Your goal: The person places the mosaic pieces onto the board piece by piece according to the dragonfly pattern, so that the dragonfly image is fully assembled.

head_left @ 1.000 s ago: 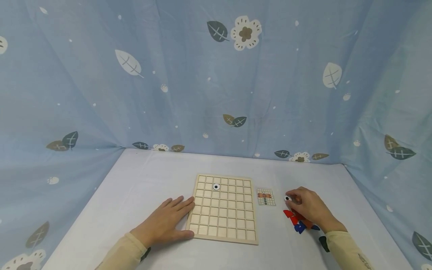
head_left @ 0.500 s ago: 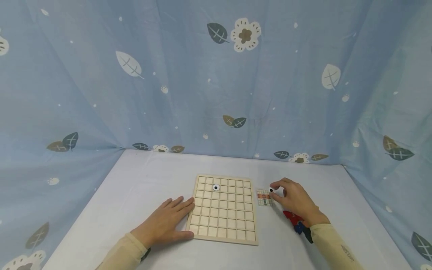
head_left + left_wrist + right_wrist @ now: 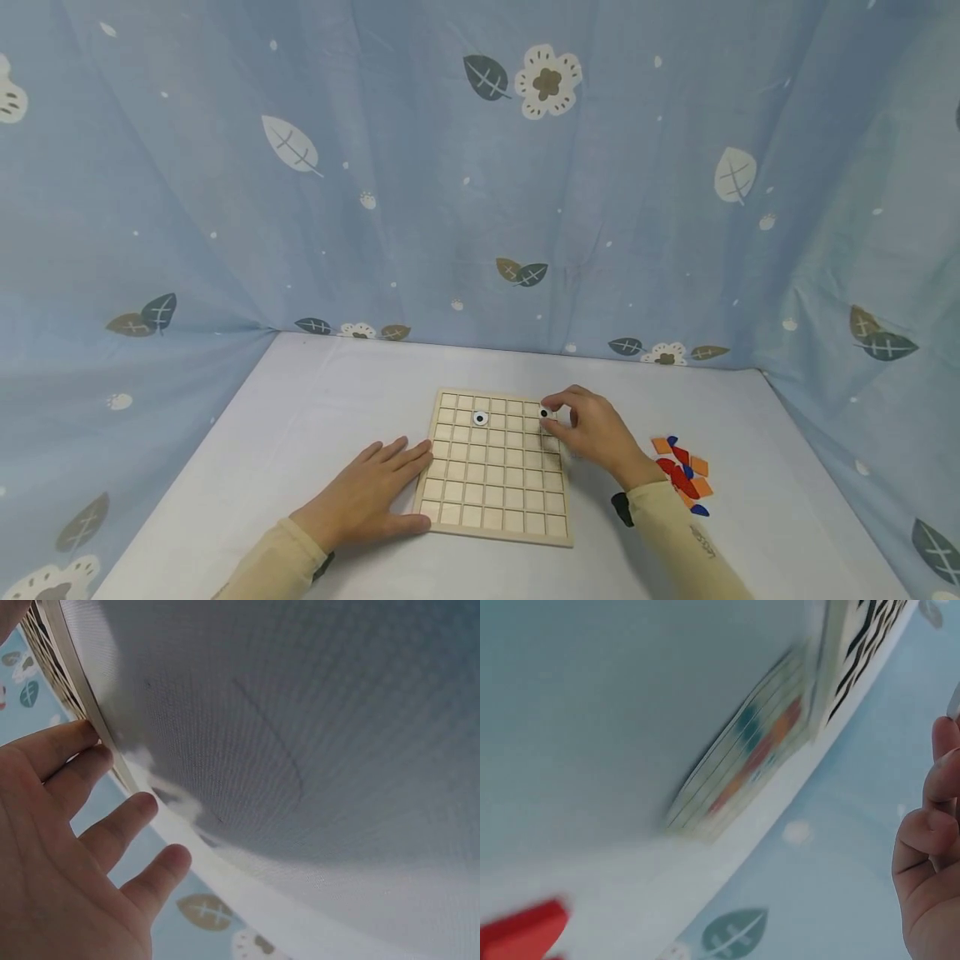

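Note:
A wooden grid board [image 3: 480, 534] lies flat in the head view. One white round eye piece [image 3: 480, 418] sits in a cell of its second row, left of centre. Fingers spread, my left hand [image 3: 367, 493] rests against the board's left edge, its fingertips touching the frame in the left wrist view. Between thumb and forefinger, my right hand [image 3: 596, 433] pinches a second eye piece [image 3: 544, 412] over the board's upper right corner. Only a sliver of that piece shows in the right wrist view.
A heap of flat red pieces [image 3: 681, 481], with orange and blue ones, lies right of the right forearm. The small pattern card [image 3: 742, 750] beside the board is mostly covered by my hand in the head view. A patterned blue curtain [image 3: 405, 208] closes off the table's back.
My right hand has carried the second eye piece leftward from beside the heap, past the card, to over the board's right side. My left hand has stayed put.

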Demonstrator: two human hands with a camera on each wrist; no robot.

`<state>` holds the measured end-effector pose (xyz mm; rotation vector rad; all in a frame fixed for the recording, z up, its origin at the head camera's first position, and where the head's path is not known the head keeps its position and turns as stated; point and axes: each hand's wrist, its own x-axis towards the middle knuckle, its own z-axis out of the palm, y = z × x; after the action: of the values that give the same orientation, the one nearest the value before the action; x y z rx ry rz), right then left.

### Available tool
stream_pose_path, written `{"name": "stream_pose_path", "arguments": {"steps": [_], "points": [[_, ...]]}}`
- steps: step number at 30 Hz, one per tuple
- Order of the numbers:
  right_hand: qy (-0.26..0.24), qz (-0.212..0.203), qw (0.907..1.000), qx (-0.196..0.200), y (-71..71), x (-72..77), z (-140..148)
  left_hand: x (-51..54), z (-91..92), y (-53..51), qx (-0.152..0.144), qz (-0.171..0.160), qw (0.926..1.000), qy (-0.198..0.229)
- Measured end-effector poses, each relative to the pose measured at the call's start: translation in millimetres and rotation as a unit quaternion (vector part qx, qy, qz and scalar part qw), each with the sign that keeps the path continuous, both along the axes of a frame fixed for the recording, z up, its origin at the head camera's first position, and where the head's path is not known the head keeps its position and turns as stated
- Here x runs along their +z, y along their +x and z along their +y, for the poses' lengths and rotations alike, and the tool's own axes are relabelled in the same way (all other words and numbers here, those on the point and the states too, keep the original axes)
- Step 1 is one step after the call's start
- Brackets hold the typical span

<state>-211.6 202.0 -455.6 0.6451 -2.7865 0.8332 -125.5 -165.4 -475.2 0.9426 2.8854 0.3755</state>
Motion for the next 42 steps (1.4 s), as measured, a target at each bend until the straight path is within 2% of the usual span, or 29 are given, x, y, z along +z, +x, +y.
{"name": "stream_pose_path", "arguments": {"steps": [12,20,28,35,42], "points": [[0.037,-0.032,0.9979,0.042,-15.2,-6.7,-43,-0.9,-0.2,-1.0,0.001,-0.002,1.0,-0.005],[0.089,-0.047,0.9907,0.092,-27.0,-3.8,-59,1.0,0.0,-0.3,0.0,0.001,1.0,-0.002],[0.127,-0.079,0.9853,0.083,-34.5,-5.1,-65,1.2,-0.1,0.0,-0.001,-0.001,1.0,-0.003],[0.129,-0.095,0.9834,0.085,-37.6,-5.9,-69,0.4,-0.7,-0.4,-0.004,0.001,1.0,0.001],[0.132,-0.094,0.9834,0.082,-38.4,-9.3,-68,-1.6,-0.8,0.2,-0.002,0.0,1.0,0.003]]}}
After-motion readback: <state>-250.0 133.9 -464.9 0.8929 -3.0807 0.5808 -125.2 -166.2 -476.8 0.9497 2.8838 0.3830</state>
